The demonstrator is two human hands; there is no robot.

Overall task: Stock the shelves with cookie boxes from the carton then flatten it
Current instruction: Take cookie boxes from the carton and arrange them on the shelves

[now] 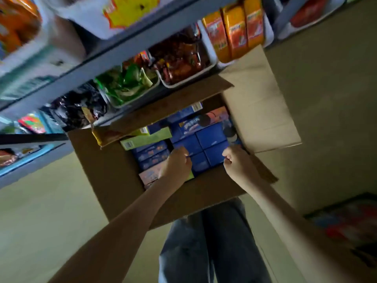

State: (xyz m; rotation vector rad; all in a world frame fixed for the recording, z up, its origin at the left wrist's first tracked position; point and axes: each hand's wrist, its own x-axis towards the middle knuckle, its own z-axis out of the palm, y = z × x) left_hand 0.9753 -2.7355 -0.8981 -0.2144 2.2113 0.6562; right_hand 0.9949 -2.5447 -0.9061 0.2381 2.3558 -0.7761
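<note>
While the carton (pixel 114 170) sits full on the floor below the shelves (pixel 122 48), left hand (pixel 176 163) and right hand (pixel 236 160) grip opposite sides of the blue cookie boxes (pixel 212 137) near its front edge; stocking looks barely begun, flattening outstanding.

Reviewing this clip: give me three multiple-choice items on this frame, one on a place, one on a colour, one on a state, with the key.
1. Where are the left hand and the right hand?
A. On a shelf tray. B. Over the open carton. C. Flat on the floor.
2. What colour are the boxes between the hands?
A. Blue. B. White. C. Black.
3. What state is the carton in?
A. Taped shut. B. Flattened. C. Open, with boxes inside.
Key: 1 B, both arms reach down into the carton's opening. 2 A, the block of boxes between the hands is plain blue. 3 C, its top is wide open and boxes show inside.
</note>
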